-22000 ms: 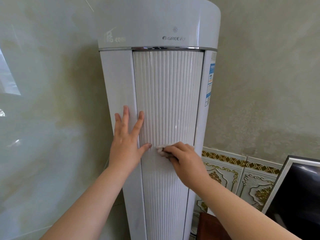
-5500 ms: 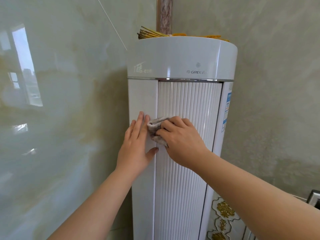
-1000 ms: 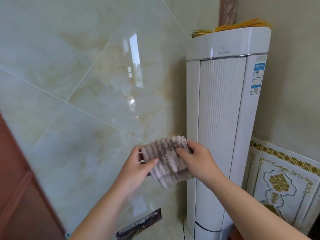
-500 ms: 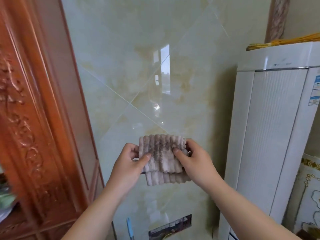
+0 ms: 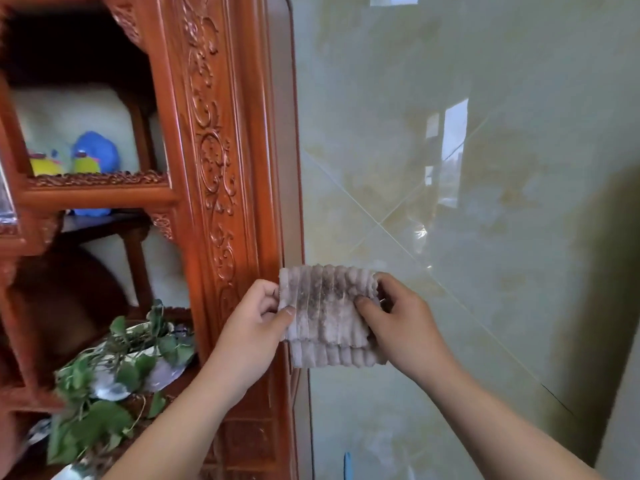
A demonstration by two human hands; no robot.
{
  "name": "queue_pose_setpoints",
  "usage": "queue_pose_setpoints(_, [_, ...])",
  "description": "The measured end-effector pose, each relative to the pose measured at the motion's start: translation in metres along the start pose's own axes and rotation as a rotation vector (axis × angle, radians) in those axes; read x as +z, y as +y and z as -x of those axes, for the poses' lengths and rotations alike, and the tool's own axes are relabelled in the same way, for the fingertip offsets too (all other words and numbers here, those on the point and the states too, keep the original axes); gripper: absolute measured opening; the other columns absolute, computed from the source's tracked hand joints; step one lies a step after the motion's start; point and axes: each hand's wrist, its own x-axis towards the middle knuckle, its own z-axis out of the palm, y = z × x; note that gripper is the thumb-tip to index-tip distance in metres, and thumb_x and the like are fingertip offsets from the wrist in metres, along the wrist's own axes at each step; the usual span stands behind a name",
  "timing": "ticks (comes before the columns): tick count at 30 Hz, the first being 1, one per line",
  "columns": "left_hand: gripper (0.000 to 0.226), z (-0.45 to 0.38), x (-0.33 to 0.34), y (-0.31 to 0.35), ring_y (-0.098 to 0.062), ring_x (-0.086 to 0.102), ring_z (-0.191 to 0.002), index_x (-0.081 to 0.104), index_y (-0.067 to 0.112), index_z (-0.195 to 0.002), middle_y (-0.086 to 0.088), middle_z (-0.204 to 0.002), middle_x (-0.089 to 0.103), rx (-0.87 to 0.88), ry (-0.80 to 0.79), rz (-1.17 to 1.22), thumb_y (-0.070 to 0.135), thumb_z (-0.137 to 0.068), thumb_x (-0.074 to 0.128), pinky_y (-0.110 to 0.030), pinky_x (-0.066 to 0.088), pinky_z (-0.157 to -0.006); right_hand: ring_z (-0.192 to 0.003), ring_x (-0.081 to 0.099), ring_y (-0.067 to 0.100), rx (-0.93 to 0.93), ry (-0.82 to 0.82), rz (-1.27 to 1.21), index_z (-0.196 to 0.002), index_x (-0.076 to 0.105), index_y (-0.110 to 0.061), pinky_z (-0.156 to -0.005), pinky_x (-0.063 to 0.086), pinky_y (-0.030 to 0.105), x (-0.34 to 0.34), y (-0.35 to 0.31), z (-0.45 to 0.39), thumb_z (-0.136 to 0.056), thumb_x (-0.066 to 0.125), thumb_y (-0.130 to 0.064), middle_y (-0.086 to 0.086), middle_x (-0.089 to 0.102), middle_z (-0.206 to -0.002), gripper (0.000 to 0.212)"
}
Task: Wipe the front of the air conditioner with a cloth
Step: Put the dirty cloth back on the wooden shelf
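grey ribbed cloth (image 5: 327, 315) — dark-streaked, red-brown carved cabinet (image 5: 214, 168)

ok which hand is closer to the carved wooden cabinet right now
The left. The left hand grips the cloth's left edge right in front of the carved wooden cabinet post. The right hand grips the cloth's right edge, over the tiled wall, farther from it.

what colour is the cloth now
Pale grey ribbed cloth with dark dirt streaks, best seen in the head view.
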Motion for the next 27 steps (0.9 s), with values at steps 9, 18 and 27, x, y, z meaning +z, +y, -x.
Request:
queue_pose_setpoints(9, [0.022, -0.018, -0.072, 0.010, -0.003, 0.044, -0.058, 0.047, 0.023, -0.096, 0.012, -0.068, 0.051, 0.094, 0.231, -0.055, 0.014, -0.104, 0.066, -0.020, 0.037, -0.060, -0.056, 0.046, 0.009, -0.119, -0.010, -0.115, -0.093, 0.044, -0.032, -0.053, 0.043, 0.033, 0.059, -0.039, -0.042, -0.088, 0.067, -0.028, -0.014, 0.056, -0.071, 0.024])
queue_pose_setpoints(18, [0.022, -0.045, -0.162, 0.016, -0.005, 0.055, -0.070, 0.060, 0.027, -0.091, 0.015, -0.081, 0.065, 0.238, 0.315, -0.144, 0.008, -0.101, 0.064, -0.014, 0.038, -0.064, -0.057, 0.045, 0.002, -0.318, 0.020, -0.106, -0.092, 0.057, -0.027, -0.052, 0.039, 0.015, 0.136, -0.102, -0.074, -0.092, 0.065, -0.017, -0.009, 0.056, -0.070, 0.013])
queue_pose_setpoints(27, [0.033, -0.082, -0.231, 0.022, 0.005, 0.054, -0.052, 0.062, 0.040, -0.116, 0.006, -0.097, 0.067, 0.298, 0.360, -0.298, 0.009, -0.102, 0.062, -0.014, 0.039, -0.052, -0.101, 0.062, -0.004, -0.415, 0.087, 0.047, -0.108, 0.064, -0.035, -0.082, 0.042, 0.005, 0.195, -0.158, -0.104, -0.093, 0.066, -0.011, -0.022, 0.066, -0.110, 0.029])
